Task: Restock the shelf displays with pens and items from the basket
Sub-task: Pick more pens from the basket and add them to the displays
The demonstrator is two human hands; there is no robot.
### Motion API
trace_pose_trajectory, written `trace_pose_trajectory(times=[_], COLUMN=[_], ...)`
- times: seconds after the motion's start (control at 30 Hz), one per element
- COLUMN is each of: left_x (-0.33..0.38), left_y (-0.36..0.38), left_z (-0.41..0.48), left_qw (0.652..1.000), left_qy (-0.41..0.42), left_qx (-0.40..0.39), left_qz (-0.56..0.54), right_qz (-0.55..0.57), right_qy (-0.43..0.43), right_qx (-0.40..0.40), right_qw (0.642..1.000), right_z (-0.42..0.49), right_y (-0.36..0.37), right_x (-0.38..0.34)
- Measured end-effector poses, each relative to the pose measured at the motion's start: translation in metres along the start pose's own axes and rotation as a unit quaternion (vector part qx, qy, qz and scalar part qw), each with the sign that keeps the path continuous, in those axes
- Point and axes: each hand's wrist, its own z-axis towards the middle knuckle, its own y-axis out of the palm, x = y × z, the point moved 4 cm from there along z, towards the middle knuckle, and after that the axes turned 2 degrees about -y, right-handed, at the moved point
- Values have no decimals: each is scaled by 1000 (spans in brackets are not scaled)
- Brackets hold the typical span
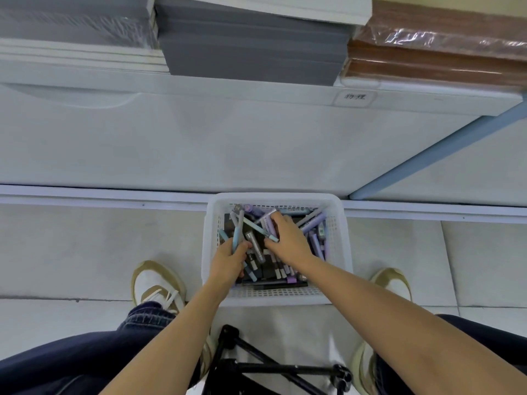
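- The white shelf (pixel 228 132) fills the upper half of your view, and its base rail runs across the far edge of the floor.
- The tiled floor (pixel 99 246) carries everything below it. Your legs in dark jeans (pixel 85 352) come in from both near corners.
- On the shelf top lie a stack of grey pads (pixel 251 52) and, at its right end, a brown stack (pixel 442 52) in clear wrap.
- The white mesh basket (pixel 346 252) stands on the floor with its far rim against the shelf's base rail, between your two feet. It is packed with loose pens (pixel 316 223) in lilac, pale blue, grey and black.
- A black tripod (pixel 256 363) lies folded on the floor at the near edge, just before the basket.
- Your left shoe (pixel 155 286) and right shoe (pixel 393 280) sit either side of the basket.
- Your right hand (pixel 288 238) is down in the middle of the basket, its fingers curled over a lilac pen (pixel 268 222) at the far side.
- Your left hand (pixel 228 262) is at the basket's left wall, its fingers wrapped round a bundle of pens (pixel 236 238) that stands up out of your fist.
- A small label (pixel 355 96) sits on the shelf's front lip below the grey pads.
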Motion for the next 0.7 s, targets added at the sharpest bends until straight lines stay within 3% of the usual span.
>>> trace_pose_trajectory(times=[0.3,0.43,0.7], left_x=[7,6,12], left_y=[1,1,8], left_z=[-5,-2,-3], left_qw=[1000,1000,1000], left_qy=[1,5,5], left_qx=[7,8,-15], left_qz=[8,19,6], right_qz=[-84,-79,75], right_qy=[-41,-8,34], right_qx=[-6,4,-74], right_qw=[996,997,994], right_z=[-6,-8,-16], right_y=[10,-4,-31], right_x=[-5,6,25])
